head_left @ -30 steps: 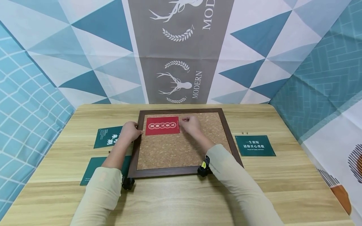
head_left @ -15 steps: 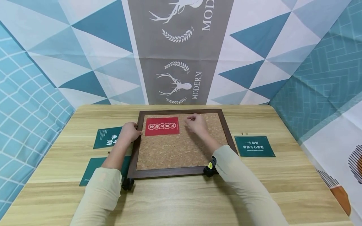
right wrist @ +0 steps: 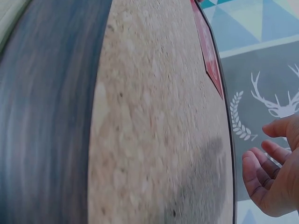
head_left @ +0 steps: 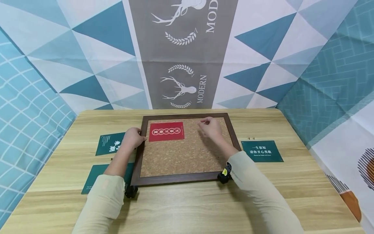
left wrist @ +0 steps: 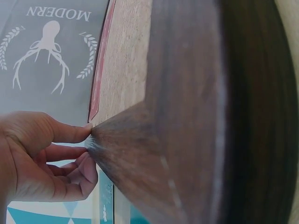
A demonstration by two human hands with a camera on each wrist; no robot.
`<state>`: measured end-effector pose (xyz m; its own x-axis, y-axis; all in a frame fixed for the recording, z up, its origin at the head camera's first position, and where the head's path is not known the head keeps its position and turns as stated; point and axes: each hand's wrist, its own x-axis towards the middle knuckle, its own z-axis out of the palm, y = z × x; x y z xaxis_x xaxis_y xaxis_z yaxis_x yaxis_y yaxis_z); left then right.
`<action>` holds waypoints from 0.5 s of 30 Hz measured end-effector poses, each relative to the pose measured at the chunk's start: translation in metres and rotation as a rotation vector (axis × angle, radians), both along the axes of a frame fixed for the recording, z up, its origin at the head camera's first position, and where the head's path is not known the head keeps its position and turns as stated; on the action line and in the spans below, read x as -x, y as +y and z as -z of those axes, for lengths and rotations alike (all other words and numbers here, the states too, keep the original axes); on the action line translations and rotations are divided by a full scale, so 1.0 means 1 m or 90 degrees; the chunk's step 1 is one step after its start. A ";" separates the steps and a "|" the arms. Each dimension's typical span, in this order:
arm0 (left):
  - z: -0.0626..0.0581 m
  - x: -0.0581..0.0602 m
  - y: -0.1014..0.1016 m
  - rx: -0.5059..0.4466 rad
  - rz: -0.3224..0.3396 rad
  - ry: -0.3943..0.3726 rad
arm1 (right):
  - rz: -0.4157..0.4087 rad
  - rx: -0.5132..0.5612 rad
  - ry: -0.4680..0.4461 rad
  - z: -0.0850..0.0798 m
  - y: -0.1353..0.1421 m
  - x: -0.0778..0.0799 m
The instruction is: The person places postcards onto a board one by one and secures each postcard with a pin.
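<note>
A cork board (head_left: pixel 178 159) in a dark brown wooden frame lies on the table. On its upper left lies a red card (head_left: pixel 166 131) with pale lettering. My left hand (head_left: pixel 132 138) grips the left side of the frame; in the left wrist view its thumb and fingers (left wrist: pixel 74 134) meet at the frame edge (left wrist: pixel 126 144). Above the cork, to the right of the card, my right hand (head_left: pixel 211 127) hovers. The right wrist view shows its fingers (right wrist: pixel 257 175) loosely bent with nothing between them.
Left of the board lie two green cards, one upper (head_left: pixel 108 143) and one lower (head_left: pixel 94 177), both partly covered by the left arm. Another green card (head_left: pixel 262 151) lies to the right, with small pins (head_left: pixel 251 138) behind it. A patterned cloth (head_left: pixel 187 55) hangs behind the table.
My right hand has moved off the red card's right edge, drawing away to the right over the cork. My left hand keeps its grip on the frame.
</note>
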<state>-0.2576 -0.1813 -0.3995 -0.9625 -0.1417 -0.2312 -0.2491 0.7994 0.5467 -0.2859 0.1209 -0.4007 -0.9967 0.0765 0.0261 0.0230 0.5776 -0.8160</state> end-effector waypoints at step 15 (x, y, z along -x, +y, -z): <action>0.001 0.000 -0.003 0.004 0.021 0.000 | 0.000 -0.022 0.008 -0.005 0.034 -0.006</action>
